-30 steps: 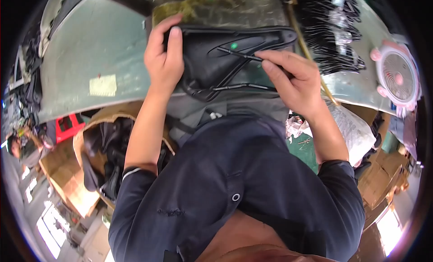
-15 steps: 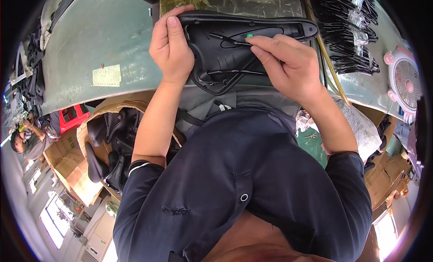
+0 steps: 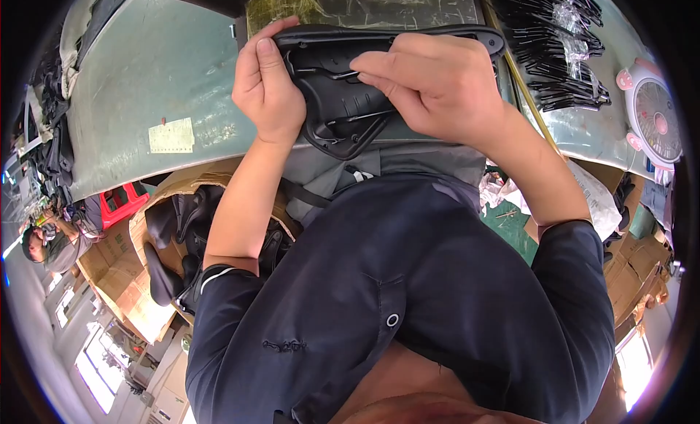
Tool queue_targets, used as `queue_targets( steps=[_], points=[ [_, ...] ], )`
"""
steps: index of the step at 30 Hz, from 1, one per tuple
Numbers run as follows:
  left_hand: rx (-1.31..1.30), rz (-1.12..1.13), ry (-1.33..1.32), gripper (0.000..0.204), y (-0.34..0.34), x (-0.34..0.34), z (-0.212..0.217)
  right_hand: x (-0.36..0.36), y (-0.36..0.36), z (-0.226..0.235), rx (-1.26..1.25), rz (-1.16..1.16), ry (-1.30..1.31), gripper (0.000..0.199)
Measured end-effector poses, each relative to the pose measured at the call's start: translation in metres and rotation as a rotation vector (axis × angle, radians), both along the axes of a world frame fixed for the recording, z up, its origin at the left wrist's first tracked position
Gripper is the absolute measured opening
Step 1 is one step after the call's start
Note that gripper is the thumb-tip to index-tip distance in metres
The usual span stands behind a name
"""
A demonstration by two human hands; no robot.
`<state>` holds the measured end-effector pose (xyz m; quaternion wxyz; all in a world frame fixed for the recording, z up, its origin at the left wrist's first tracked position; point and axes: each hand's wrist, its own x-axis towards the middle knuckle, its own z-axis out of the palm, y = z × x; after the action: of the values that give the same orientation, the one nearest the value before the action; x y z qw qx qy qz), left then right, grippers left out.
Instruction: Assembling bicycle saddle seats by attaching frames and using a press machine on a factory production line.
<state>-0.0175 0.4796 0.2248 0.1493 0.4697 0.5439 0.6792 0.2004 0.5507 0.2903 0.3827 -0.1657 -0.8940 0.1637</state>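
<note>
A black bicycle saddle [image 3: 337, 101] lies upside down at the near edge of the bench, its ribbed underside facing up and its narrow nose to the right. My left hand [image 3: 268, 88] is closed on the wide rear end, with the thumb along the rim. Over the middle of the saddle, my right hand [image 3: 441, 85] pinches a thin black metal saddle rail [image 3: 321, 72]. The rail's left end reaches toward the rear of the shell; whether it sits in a socket I cannot tell. Lower down, another black rod stretch [image 3: 357, 119] crosses the underside. My right hand hides the saddle's middle.
Bundles of black bent rods [image 3: 565, 56] lie at the bench's far right, beside a small white and pink fan [image 3: 656, 121]. A paper slip [image 3: 171, 135] lies on the green bench [image 3: 197, 67]. A cardboard box [image 3: 157, 198] of saddles stands below left. Another person [image 3: 58, 242] is far left.
My right hand has moved left and slightly down over the saddle, bringing the rail's end closer to the wide rear. My left hand keeps its hold; the view has shifted slightly.
</note>
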Motion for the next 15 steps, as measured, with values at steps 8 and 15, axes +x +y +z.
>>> queue_targets(
  steps=[8, 15],
  points=[
    [0.016, -0.033, 0.027, 0.027, 0.000, -0.004, -0.005, -0.002, 0.001, 0.000, -0.128, 0.041, -0.018, 0.012],
    [-0.039, -0.013, 0.101, 0.027, 0.000, -0.006, -0.002, -0.014, 0.031, 0.005, -0.162, 0.157, -0.114, 0.010]
  ],
)
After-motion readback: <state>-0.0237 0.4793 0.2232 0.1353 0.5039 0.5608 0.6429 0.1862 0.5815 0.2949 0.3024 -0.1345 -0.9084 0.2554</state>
